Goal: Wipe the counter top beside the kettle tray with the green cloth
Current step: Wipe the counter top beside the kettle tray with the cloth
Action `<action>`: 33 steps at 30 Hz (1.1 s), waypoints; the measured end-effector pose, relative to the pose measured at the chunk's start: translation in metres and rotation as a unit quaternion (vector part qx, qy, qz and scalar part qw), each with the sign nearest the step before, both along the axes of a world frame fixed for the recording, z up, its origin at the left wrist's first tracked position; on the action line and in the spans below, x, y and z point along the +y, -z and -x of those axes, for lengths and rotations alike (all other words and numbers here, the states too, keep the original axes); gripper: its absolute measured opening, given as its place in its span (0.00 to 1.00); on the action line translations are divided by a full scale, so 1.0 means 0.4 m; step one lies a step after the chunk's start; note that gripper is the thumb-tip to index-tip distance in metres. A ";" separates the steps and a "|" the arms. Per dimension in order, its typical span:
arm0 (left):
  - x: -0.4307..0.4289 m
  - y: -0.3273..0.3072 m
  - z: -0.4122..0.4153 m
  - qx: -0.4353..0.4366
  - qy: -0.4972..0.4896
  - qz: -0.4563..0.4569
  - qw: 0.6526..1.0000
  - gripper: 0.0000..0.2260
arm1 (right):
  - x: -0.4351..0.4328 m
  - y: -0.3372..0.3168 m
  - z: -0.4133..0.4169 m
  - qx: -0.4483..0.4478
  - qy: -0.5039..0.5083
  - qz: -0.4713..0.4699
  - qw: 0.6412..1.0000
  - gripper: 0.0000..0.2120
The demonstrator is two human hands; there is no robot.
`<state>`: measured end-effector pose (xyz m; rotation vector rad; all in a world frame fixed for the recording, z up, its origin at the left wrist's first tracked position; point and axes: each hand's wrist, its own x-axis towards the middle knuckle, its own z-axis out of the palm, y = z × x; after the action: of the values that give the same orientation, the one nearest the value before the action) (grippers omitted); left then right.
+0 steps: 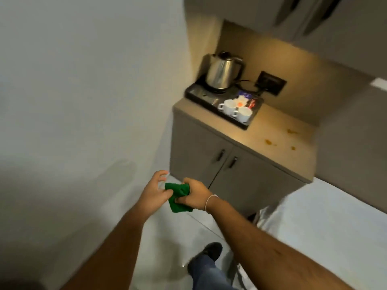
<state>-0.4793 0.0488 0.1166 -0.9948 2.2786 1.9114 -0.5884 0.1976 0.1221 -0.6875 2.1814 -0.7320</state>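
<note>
Well short of the cabinet, the person stands with both arms stretched forward over the pale floor. Right hand [193,193] is closed round a bunched green cloth [178,197], fingers wrapped over its top, a thin white band on that wrist. Left hand [154,190] pinches the cloth's near edge between thumb and lower fingers; its upper fingers are spread loose and curled, not gripping. Cloth hangs between the two hands, its lower corner drooping below them, well apart from the counter.

Counter top [272,141] is a beige slab on a grey two-door cabinet [209,155] with dark handles, lit from above. On its left part sits a black kettle tray [201,97]. A steel kettle [223,73] stands upright at the tray's back-left corner. Two white cups [236,109] sit side by side at the front right, with sachets just behind them; the print is too blurred to read.

Beside the tray, on the bare right part of the counter, several orange-brown stains [292,131] are scattered. One dark shoe [207,253] and a blue trouser leg show below.
</note>
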 end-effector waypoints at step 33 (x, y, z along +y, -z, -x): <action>0.433 0.270 1.061 -0.059 0.379 0.526 0.759 0.65 | 0.719 0.170 0.855 0.302 0.245 -0.106 0.915 0.42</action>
<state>-0.9036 0.2220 0.0084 -0.0076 2.9180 0.1775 -0.9304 0.4854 0.0540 -0.2604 3.0135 -0.5492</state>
